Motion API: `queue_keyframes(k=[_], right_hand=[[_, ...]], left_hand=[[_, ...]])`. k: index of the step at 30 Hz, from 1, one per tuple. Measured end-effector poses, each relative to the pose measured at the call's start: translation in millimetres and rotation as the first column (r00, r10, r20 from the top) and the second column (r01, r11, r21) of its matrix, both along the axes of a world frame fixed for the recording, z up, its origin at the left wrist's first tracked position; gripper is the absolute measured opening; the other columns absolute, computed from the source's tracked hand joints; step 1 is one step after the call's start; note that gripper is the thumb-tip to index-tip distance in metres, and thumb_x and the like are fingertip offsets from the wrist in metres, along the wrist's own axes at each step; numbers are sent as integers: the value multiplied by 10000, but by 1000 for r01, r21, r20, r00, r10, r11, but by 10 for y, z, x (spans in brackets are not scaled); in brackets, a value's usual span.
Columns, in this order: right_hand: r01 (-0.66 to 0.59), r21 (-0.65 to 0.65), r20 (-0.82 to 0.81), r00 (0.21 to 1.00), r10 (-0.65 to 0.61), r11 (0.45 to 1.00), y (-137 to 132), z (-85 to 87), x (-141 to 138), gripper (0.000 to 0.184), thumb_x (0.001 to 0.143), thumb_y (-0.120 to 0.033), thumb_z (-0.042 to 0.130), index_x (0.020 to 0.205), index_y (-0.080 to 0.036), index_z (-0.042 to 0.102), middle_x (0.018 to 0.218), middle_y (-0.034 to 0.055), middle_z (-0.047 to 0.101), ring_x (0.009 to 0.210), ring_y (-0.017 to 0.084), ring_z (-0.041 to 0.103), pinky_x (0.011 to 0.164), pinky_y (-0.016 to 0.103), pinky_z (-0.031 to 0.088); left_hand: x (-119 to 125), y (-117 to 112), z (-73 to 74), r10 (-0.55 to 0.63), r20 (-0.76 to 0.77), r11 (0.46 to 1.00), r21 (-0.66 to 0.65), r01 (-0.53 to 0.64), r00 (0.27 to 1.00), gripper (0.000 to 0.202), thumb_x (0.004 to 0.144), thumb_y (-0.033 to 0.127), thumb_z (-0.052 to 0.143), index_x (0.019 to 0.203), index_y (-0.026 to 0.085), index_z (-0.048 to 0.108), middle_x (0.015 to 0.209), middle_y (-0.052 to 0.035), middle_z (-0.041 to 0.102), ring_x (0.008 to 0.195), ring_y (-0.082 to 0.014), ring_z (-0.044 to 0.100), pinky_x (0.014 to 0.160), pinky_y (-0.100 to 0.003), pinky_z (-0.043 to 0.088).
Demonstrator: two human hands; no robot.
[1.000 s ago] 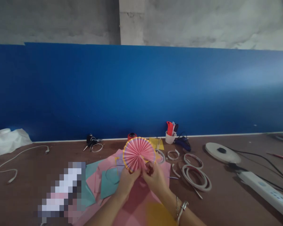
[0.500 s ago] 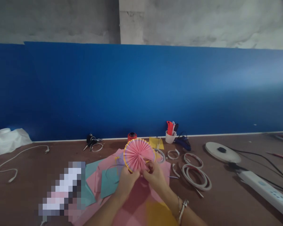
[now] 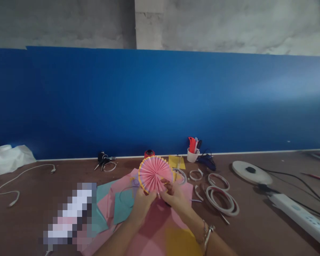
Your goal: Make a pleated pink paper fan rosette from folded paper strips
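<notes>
A round pleated paper fan (image 3: 155,172), pink with a yellow and lilac edge, is held up just above the coloured sheets. My left hand (image 3: 143,203) is closed on its lower left rim. My right hand (image 3: 173,197) pinches the lower right rim, thumb and fingers pressed together near the bottom edge. A narrow gap in the pleats shows by the right fingers. Beneath my forearms lie pink paper (image 3: 152,234), a yellow sheet (image 3: 182,241) and teal sheets (image 3: 123,206). What the fingertips do behind the fan is hidden.
Right of my hands lie coiled white strips (image 3: 221,201), a round white disc (image 3: 252,173) and a power strip (image 3: 300,217). A white cup of pens (image 3: 192,155) and keys (image 3: 104,161) stand along the blue partition (image 3: 160,103). A white cable (image 3: 24,172) lies left.
The fan has shifted slightly left and turned a little in my hands. My right fingers have moved a little along its lower edge; both hands still grip it.
</notes>
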State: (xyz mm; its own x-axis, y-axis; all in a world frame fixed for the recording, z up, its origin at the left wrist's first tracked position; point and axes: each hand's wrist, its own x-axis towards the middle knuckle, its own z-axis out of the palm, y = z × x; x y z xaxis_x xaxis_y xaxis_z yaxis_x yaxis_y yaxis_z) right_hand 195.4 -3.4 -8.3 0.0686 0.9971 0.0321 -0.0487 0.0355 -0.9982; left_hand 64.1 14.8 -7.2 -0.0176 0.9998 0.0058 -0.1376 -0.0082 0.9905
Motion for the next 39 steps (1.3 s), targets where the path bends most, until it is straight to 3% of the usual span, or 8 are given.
queue_keyframes(k=[4,10,17,25,33,39], right_hand=[[7,73,38,999,-10,997,-10,14,-32,341,603,-175,587,939,-176,529,605,-57,538,477,93,475,462,213,341],[126,172,89,986,-143,977,14,-86,-38,370,598,-162,598,962,-190,542,618,-54,528,553,121,521,510,227,386],[82,100,32,996,-85,992,65,-128,37,417,615,-209,602,1012,-179,479,580,-72,515,447,88,448,443,211,302],[68,57,-59,996,-64,996,65,-40,57,388,562,-220,617,931,-199,501,631,-54,552,484,93,482,485,221,331],[34,-13,-127,991,-36,999,46,42,67,425,516,-202,630,924,-187,515,639,-58,566,411,42,360,433,199,261],[-37,-69,-263,965,18,997,18,88,82,438,534,-202,666,943,-186,510,594,-68,540,419,64,409,415,191,270]], left_hand=[[18,-17,-6,-19,14,1000,-13,19,1000,244,547,204,713,782,151,675,661,-19,687,622,-183,613,581,-251,474],[36,-16,-54,-96,34,995,11,96,995,299,541,217,742,820,130,677,750,-51,720,731,-221,647,674,-277,496],[6,-12,-23,-95,40,995,-12,96,995,311,545,167,696,853,139,663,756,-36,712,733,-208,638,671,-271,493],[5,-74,70,-135,162,990,-26,141,977,345,565,218,732,893,137,663,881,-74,722,843,-224,652,759,-284,495],[-16,-99,139,-151,178,986,-48,162,972,359,558,174,707,912,147,655,805,-41,716,757,-198,645,697,-266,492],[-21,-96,108,-187,237,978,-45,203,953,338,572,226,726,889,149,636,735,-20,683,612,-145,600,571,-230,451]])
